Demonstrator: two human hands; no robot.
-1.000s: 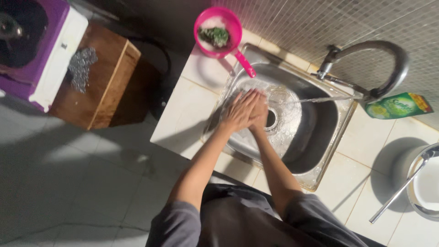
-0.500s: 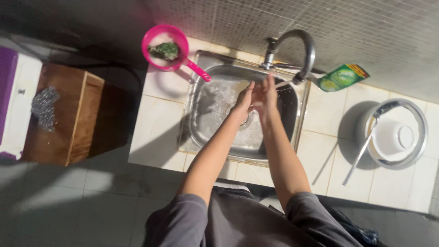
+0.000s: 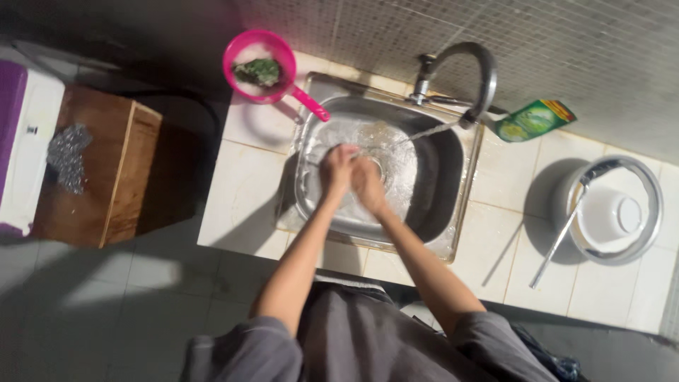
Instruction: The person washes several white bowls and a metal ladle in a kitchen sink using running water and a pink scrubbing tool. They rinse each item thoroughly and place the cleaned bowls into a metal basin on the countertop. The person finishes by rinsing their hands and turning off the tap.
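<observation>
Left hand (image 3: 337, 172) and right hand (image 3: 369, 185) press together — holding nothing — over the steel sink (image 3: 438, 152), beside the tap's stream (image 3: 424, 132).

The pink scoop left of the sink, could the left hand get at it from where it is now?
Probably yes. The left hand is empty, pressed against the right hand over the sink. The pink scoop sits on the tiled counter, its handle pointing toward the basin, with nothing between.

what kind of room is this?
Likely a home kitchen: a steel sink with running tap set in a tiled counter, a pot with a ladle, and a pink scoop.
</observation>
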